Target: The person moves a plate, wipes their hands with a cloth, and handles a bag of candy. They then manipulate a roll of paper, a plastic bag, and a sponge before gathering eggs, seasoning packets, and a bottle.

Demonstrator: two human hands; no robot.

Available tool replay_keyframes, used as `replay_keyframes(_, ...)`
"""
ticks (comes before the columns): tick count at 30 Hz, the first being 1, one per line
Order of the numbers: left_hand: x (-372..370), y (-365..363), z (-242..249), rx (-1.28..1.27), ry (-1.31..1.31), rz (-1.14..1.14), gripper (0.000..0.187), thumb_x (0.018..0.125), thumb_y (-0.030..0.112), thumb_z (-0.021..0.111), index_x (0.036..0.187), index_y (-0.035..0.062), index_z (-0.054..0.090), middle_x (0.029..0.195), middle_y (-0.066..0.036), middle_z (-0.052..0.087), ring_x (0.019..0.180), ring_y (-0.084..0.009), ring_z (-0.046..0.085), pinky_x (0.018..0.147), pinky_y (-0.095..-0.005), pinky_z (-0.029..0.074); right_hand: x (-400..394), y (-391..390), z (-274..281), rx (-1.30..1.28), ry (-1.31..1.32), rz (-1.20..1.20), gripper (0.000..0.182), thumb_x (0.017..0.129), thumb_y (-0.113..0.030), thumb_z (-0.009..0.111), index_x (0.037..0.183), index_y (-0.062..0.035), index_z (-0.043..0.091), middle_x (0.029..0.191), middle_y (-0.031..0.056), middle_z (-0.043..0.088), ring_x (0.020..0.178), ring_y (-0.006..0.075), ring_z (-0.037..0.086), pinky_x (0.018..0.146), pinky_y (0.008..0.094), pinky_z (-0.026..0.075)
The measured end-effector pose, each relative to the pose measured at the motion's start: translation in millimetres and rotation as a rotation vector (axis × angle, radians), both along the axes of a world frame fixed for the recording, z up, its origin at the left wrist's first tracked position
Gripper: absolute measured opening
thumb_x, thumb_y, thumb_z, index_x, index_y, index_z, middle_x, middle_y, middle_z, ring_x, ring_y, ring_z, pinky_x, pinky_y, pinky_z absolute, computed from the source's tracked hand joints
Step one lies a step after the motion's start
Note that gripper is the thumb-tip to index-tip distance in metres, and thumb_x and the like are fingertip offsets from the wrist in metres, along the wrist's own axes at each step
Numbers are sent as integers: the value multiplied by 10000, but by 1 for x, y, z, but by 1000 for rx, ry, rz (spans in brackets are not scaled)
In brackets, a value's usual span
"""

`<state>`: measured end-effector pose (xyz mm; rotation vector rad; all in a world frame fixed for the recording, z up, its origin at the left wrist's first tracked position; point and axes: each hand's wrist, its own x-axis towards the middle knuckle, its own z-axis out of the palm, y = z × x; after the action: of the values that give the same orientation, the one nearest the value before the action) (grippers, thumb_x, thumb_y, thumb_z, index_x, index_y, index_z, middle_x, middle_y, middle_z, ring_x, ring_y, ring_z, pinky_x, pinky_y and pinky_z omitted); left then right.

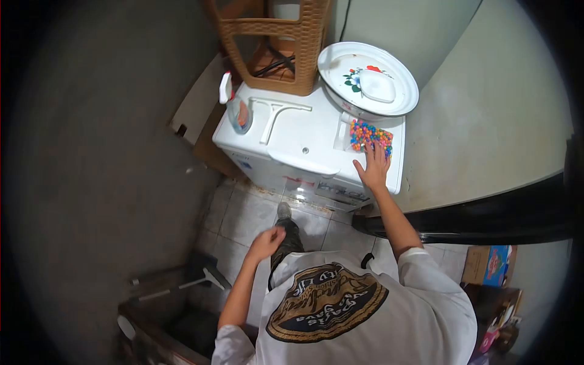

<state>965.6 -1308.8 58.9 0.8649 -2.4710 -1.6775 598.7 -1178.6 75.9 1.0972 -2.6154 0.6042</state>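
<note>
My right hand reaches over the white top with its fingers spread, the fingertips resting on a clear bag of small multicoloured balls. The bag lies flat, its clear end toward the left. Low in front of my body, above my leg, hangs my left hand; its fingers are loosely curled in and I see nothing in them. Left of the bag, a white squeegee lies on the white appliance. A clear spray bottle with a white and red head leans at the left edge.
At the back right stands a white enamel basin with a flower-patterned lid. A brown woven-look plastic stool stands at the back. A dark-edged panel is on my right, with a colourful carton beyond. Tiled floor lies below.
</note>
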Motion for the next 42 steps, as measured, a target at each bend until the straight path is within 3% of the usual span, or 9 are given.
replay_keyframes(7,-242,-117,30,-301,363,-253,258,788,207,548,979,32,555,943,-145,570,836,-301,554,730,-341,436,1,-10,-2,-193,-1,-285,397,756,-292,603,1067,-92,460,1259,138,346,1214,338,264,975,529,134)
replay_keyframes(12,-368,-128,6,-462,336,-302,523,717,299,613,1126,27,430,1092,-146,503,1020,-305,461,834,-401,364,-2,-8,-11,-300,81,-313,340,753,-178,561,1058,-64,463,1253,191,334,1197,370,271,1001,511,138)
replay_keyframes(19,-400,-89,18,-484,256,-36,686,567,418,729,1017,7,414,1004,-120,484,1015,-278,392,877,-406,251,-12,-7,-25,-449,-61,-539,408,705,83,439,1072,-73,527,1278,234,306,1206,381,278,1003,404,238)
replay_keyframes(20,-401,-87,18,-509,234,1,692,561,420,734,1015,7,413,998,-118,482,1022,-278,385,879,-405,244,-11,-9,-22,-443,-75,-554,478,704,115,414,1096,-122,550,1280,226,322,1188,361,332,947,362,334)
replay_keyframes(24,-404,-87,6,-557,250,15,682,564,414,740,1016,15,419,961,-106,476,987,-278,403,877,-390,235,-12,-12,-8,-332,-12,-491,511,690,130,428,1081,-160,583,1251,186,385,1080,319,456,744,315,469)
replay_keyframes(27,-406,-88,0,-616,328,66,651,576,385,731,1016,19,422,976,-113,482,980,-274,419,874,-392,247,-12,-12,2,-203,-26,-470,515,680,114,444,1096,-161,569,1238,180,398,1044,312,465,775,336,451)
replay_keyframes(33,-379,-99,-11,-490,471,59,559,625,183,702,1063,-11,413,1019,-146,464,998,-296,410,877,-388,286,-12,-10,0,-18,0,-356,581,657,54,464,1187,-182,488,1246,83,443,1085,300,431,921,365,344)
replay_keyframes(37,-329,-101,-19,18,529,1,478,717,80,622,1107,-7,360,1047,-125,432,1017,-207,409,880,-335,321,-11,-1,2,-48,56,-224,570,664,40,483,1200,-154,471,1220,86,468,1088,298,443,925,373,355)
replay_keyframes(42,-263,-39,31,637,215,-50,358,823,262,477,1112,71,386,974,-79,501,842,-170,513,706,-291,411,54,13,-13,-746,-495,-83,446,778,-123,557,1186,-5,419,1173,181,470,1086,321,455,914,352,363)
